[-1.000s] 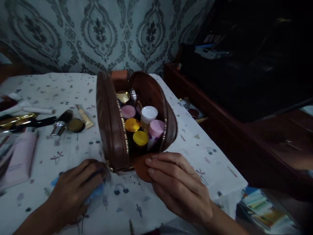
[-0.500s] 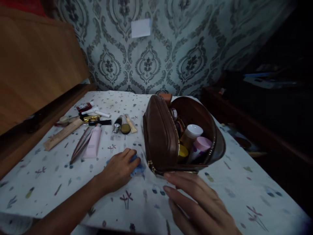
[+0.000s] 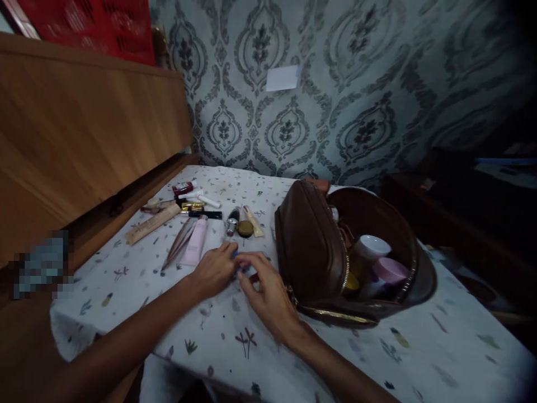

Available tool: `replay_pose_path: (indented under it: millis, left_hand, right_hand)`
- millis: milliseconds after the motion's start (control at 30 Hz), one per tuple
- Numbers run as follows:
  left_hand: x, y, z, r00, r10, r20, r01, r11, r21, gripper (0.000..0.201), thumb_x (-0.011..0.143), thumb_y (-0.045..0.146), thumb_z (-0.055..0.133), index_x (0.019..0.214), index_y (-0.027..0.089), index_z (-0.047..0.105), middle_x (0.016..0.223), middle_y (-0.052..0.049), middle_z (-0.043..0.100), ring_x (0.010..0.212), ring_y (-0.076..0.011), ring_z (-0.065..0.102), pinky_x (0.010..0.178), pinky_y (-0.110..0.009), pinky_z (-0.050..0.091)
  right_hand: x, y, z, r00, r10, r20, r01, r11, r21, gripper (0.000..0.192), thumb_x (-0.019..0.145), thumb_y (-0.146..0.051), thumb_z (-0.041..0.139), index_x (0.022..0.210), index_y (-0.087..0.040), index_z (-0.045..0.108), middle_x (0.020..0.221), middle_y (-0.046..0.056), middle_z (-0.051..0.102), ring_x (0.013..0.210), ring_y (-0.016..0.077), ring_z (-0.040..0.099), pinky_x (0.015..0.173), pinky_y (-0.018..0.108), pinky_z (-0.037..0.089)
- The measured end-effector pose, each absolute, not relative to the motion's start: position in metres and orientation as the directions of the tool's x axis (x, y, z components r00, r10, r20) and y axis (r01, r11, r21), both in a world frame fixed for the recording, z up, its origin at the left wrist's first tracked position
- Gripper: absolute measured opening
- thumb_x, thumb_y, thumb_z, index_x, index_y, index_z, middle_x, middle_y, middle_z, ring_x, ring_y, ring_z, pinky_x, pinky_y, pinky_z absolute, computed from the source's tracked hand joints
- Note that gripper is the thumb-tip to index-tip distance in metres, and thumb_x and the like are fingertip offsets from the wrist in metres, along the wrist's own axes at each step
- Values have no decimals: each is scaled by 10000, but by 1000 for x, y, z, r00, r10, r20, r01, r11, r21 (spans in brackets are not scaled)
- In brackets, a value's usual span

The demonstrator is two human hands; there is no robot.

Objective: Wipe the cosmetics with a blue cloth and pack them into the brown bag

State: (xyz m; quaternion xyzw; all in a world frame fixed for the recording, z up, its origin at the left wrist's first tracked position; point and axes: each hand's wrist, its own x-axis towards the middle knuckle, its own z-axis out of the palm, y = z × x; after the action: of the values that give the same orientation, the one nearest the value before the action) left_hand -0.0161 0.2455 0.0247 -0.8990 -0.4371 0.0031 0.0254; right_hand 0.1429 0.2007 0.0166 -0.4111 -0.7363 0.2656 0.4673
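My left hand (image 3: 216, 270) is closed over a small blue item (image 3: 235, 255), mostly covered by fingers; its kind cannot be made out. From the right, my right hand (image 3: 268, 294) brings thumb and fingertips together on the same item, beside the left fingers. Just right of both hands stands a brown makeup bag (image 3: 308, 240), unzipped. Inside it are a white-capped container (image 3: 375, 246), a pink-capped container (image 3: 389, 271) and something yellow (image 3: 351, 282). Left of the hands lies a pink squeeze tube (image 3: 196, 242), next to a flat, pointed brownish item (image 3: 177, 246).
Farther back lie a small round pot (image 3: 245, 228), a dark bottle with a silver cap (image 3: 232, 220), a slim beige tube (image 3: 253, 221) and several other cosmetics. A wooden cabinet (image 3: 92, 129) borders the patterned tablecloth (image 3: 235, 341) on the left, with patterned wallpaper behind.
My right hand has moved left from in front of the bag to meet the left hand at the blue item. The view has swung left, showing a red crate on the cabinet.
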Motion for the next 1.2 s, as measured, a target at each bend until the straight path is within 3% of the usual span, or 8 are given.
replay_pose_path:
  millis: [167,300,400,567,767,900,1000,1200]
  left_hand:
    - [-37,250,44,487,869,87,873,-480,-88,281,920,123,477,1169,179,595,1178,-116,577,1155,-275,517,837,-380,556]
    - [-57,257,57,223,947,233,974,-205,-97,373,883,103,492,1230,204,583,1246,-109,574,1197,-279,514,828,-365,561]
    - [-74,264,56,51,973,224,992,-24,-120,352,906,154,481,1231,204,609,1267,-136,571,1194,-301,528,756,-361,572]
    - [-105,272,52,-41,978,203,987,71,-145,390,879,106,459,1207,187,653,1315,-167,560,1207,-349,537,804,-431,571]
    - [-127,285,66,-75,968,238,984,111,-138,432,873,76,411,1233,162,632,1269,-175,607,1212,-351,547,859,-447,552]
    - [-126,317,71,0,976,216,993,26,-118,466,864,53,378,1248,172,613,1314,-154,606,1223,-312,557,928,-411,514]
    - [-124,351,68,72,989,132,994,-61,-86,422,869,100,416,1204,212,648,1293,-113,645,1197,-276,590,957,-366,487]
    - [-130,407,68,128,986,-104,991,-132,-33,332,875,333,516,1126,204,692,1135,-76,730,1017,-236,667,824,-265,498]
  right_hand:
    - [132,216,-3,-145,937,317,279,346,-896,270,885,-269,505,1110,-174,619,1015,86,641,886,178,640,635,258,506]
    - [136,218,-14,-148,966,214,265,247,-932,273,883,-345,527,1076,-180,626,940,76,645,829,188,637,641,279,502]
    - [138,215,-12,-163,961,222,272,260,-927,261,886,-356,521,1047,-190,642,942,73,641,848,186,634,663,276,502]
    - [138,212,-6,-190,949,253,311,302,-901,228,885,-329,508,975,-190,665,936,71,632,863,180,631,672,267,487]
    - [138,214,-10,-189,943,275,308,323,-895,218,886,-321,518,959,-185,672,910,65,632,833,176,623,678,274,474]
    - [137,214,-11,-192,943,271,309,320,-896,200,871,-294,526,945,-185,676,887,55,631,802,165,613,667,262,469]
    - [137,214,-9,-201,941,271,321,325,-890,189,866,-268,521,924,-182,679,860,45,626,767,151,599,638,246,452]
    - [139,213,-6,-215,936,278,312,336,-889,169,856,-217,524,903,-180,683,855,37,625,768,141,590,642,238,441]
